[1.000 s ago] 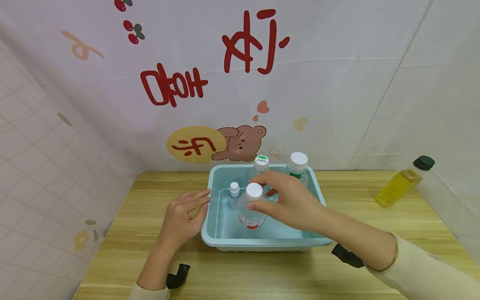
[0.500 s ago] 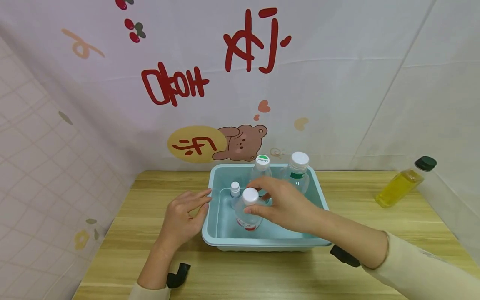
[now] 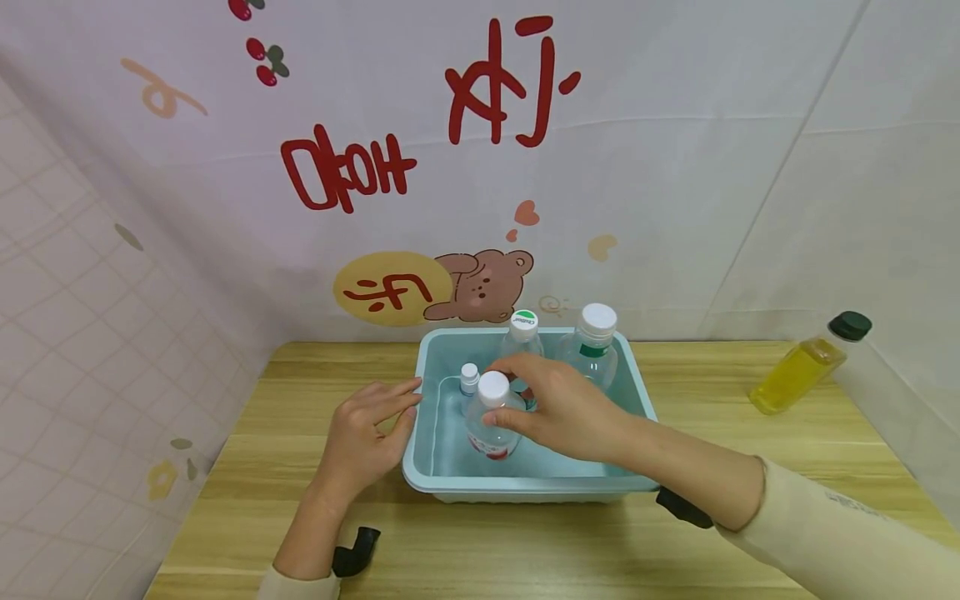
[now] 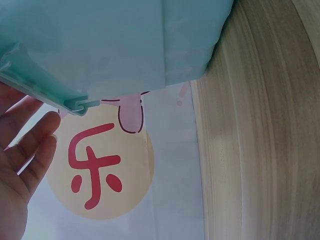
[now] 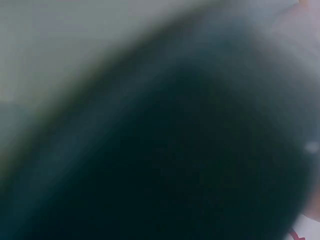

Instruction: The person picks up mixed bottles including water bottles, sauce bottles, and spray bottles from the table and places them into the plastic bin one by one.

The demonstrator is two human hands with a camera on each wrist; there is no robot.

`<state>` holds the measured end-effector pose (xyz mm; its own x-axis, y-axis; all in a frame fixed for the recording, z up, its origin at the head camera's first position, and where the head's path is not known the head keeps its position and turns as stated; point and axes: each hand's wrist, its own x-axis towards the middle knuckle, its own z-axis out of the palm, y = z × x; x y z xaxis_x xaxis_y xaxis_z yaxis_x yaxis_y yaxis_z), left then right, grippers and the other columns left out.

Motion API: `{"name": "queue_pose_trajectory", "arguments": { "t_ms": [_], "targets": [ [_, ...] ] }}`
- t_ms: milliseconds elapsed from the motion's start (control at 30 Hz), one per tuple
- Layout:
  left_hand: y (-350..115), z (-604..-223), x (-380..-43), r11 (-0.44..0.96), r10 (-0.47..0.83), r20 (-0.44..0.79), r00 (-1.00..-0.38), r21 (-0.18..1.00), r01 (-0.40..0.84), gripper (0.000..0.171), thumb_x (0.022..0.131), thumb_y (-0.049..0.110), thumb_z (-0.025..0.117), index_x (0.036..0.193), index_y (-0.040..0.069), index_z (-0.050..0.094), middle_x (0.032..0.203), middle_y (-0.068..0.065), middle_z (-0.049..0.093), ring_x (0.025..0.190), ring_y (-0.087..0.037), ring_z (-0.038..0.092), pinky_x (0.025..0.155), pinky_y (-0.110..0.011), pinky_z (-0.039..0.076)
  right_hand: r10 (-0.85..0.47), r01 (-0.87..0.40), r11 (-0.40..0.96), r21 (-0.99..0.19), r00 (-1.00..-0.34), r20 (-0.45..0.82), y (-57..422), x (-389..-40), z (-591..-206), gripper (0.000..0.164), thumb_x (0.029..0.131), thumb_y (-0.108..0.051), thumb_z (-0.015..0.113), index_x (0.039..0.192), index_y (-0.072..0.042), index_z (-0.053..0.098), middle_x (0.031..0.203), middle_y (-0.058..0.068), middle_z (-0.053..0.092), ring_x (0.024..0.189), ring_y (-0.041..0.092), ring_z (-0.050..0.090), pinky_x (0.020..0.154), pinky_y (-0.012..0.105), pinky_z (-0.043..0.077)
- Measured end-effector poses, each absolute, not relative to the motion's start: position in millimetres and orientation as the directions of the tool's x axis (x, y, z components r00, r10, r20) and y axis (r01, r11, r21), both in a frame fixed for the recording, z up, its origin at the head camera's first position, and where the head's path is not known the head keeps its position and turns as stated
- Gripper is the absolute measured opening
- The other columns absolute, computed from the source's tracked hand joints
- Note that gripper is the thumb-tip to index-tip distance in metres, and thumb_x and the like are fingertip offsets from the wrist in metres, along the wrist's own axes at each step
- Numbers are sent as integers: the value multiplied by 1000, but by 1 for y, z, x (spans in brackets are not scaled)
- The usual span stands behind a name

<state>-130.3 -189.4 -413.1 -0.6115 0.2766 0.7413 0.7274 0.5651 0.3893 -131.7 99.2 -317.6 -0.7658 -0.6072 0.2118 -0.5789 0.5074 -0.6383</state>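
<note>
In the head view my right hand (image 3: 558, 408) holds a clear plastic bottle (image 3: 487, 425) with a white cap and red-and-white label, thumb and fingers around its upper part. The bottle stands upright inside a light blue plastic basin (image 3: 525, 483). My left hand (image 3: 367, 429) lies at the basin's left rim, its relaxed fingertips touching the edge. From below, the left wrist view shows those fingers (image 4: 37, 137) beside the rim. A small white-capped bottle (image 3: 468, 379), a bottle with a green-and-white cap (image 3: 523, 329) and a larger white-capped bottle (image 3: 596, 342) also stand in the basin.
A bottle of yellow liquid (image 3: 798, 375) with a dark cap stands on the right of the wooden table (image 3: 300, 467). Behind the table hangs a printed white cloth (image 3: 675, 183). Something dark and blurred fills most of the right wrist view.
My right hand has shifted slightly left in the basin with the white-capped bottle, bringing it closer to the small bottle. The left hand stays at the rim.
</note>
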Motion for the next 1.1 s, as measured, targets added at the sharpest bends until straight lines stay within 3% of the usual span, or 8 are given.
{"name": "queue_pose_trajectory", "arguments": {
  "t_ms": [567, 1100],
  "targets": [
    [-189, -413, -130, 563, 273, 740, -614, 395, 726, 21, 80, -8, 76, 99, -1, 83, 113, -9, 79, 89, -22, 75, 71, -40, 64, -605, -574, 577, -581, -778, 169, 100, -135, -317, 54, 93, -29, 81, 138, -9, 59, 124, -3, 69, 113, 20, 67, 89, 36, 58],
    [-189, -413, -128, 570, 267, 713, -648, 426, 703, 19, 82, -4, 76, 99, -1, 83, 114, -9, 79, 93, -23, 74, 75, -42, 64, -588, -517, 607, -603, -803, 96, 107, -134, -307, 60, 95, -30, 79, 145, -8, 52, 127, -2, 67, 116, 17, 65, 91, 38, 59]
  ]
}}
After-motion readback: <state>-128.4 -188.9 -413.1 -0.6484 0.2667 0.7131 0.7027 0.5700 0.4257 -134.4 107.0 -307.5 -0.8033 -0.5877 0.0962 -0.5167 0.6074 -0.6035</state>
